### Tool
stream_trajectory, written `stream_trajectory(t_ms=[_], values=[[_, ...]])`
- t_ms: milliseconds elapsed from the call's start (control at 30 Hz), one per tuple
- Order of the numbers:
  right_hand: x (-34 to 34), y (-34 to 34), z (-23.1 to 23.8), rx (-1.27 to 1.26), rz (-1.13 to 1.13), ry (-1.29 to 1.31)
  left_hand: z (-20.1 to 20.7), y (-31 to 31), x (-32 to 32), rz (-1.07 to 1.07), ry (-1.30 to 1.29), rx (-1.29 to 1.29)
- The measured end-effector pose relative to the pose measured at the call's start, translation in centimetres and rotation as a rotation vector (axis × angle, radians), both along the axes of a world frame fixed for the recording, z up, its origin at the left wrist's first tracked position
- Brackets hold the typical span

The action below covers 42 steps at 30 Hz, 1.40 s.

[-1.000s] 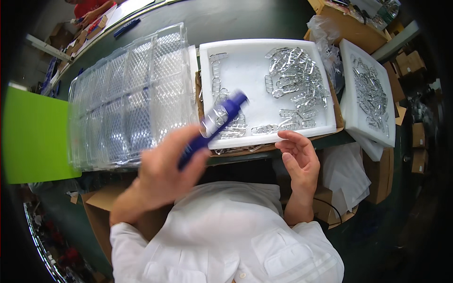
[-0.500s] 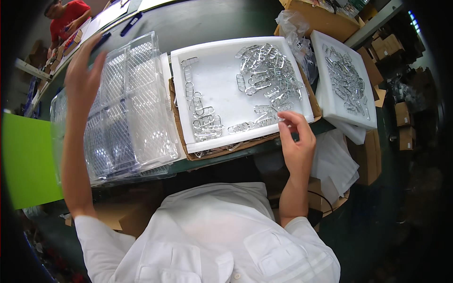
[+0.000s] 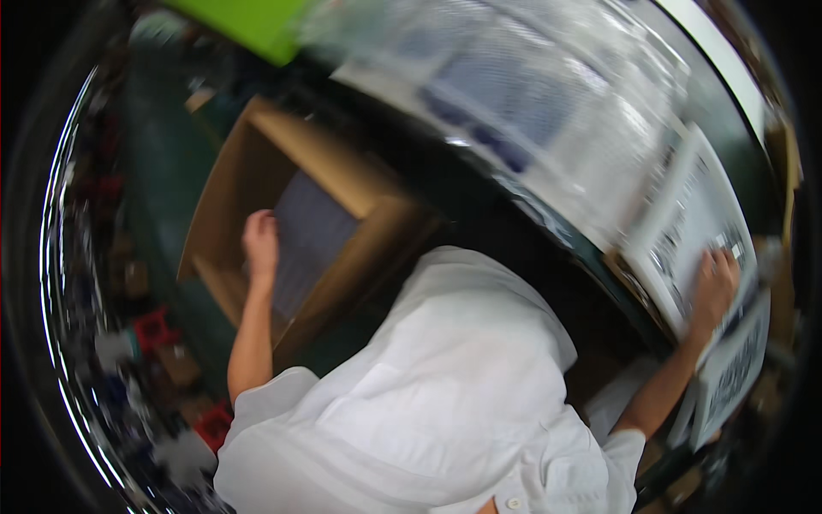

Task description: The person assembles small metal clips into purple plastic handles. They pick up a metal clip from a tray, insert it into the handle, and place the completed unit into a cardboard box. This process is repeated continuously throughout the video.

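- The left hand (image 3: 262, 242) is at the open cardboard box (image 3: 224, 193), in front of the grey-violet flat layer (image 3: 315, 230) inside.
- Its fingers are bent inward; I cannot tell if this grip has something, nor if it touches the layer.
- The right hand (image 3: 717, 281) is over the white foam tray (image 3: 655, 281), near the loose metal clips (image 3: 668, 253); its fingers are curled, but whether the grip contains a clip, I cannot tell.
- This tray lies on the dark green bench (image 3: 741, 158), just beside the clear plastic trays (image 3: 548, 94).
- For the left hand, I think it is better to keep the wrist clear of the cardboard flap (image 3: 318, 158).
- If the layer is made of thin sheets, probably a light pinch at one edge is enough.
- The right hand should rest softly, because the clips could slide.
- The hands are well apart, so looking at one leaves the other less controlled.
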State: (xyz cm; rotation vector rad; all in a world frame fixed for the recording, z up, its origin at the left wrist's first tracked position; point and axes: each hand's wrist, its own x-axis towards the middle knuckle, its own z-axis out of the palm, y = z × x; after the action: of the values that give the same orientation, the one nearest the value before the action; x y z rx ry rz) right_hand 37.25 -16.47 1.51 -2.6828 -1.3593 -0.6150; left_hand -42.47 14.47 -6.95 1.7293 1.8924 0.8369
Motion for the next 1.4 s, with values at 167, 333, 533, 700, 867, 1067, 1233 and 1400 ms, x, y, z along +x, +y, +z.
stream_trajectory(t_ms=[167, 333, 533, 700, 867, 1067, 1233, 1400], values=[[1.1, 2.1, 0.1, -0.069, -0.063, 0.207, -6.8, -18.0, -5.4, -0.098, 0.411, -0.527], [2.9, 2.0, -0.4, -0.045, -0.184, 0.446, -8.7, -23.9, -6.9, 0.322, 0.232, -0.615], [2.5, 0.3, 0.1, 0.186, -0.156, 0.438, -9.9, -20.9, -9.9, 0.036, 0.461, -0.723], [-1.5, -0.6, 1.6, 0.296, -0.243, 0.439, -8.8, -19.8, -10.3, -0.16, 0.501, -0.682], [-5.7, -0.9, 2.3, 0.292, -0.274, 0.382, -6.5, -18.5, -8.2, -0.294, 0.692, -0.66], [-7.7, -2.4, 2.4, 0.417, -0.24, 0.34, -3.2, -10.6, -1.7, -0.389, 0.885, -0.175], [-7.9, -4.4, 1.9, 0.609, -0.152, 0.432, -10.7, -7.7, -3.6, 0.2, 0.413, -0.031], [-8.2, -6.5, 2.0, 0.439, 0.004, 0.274, -12.7, -3.5, -3.5, 0.2, 0.374, -0.47]])
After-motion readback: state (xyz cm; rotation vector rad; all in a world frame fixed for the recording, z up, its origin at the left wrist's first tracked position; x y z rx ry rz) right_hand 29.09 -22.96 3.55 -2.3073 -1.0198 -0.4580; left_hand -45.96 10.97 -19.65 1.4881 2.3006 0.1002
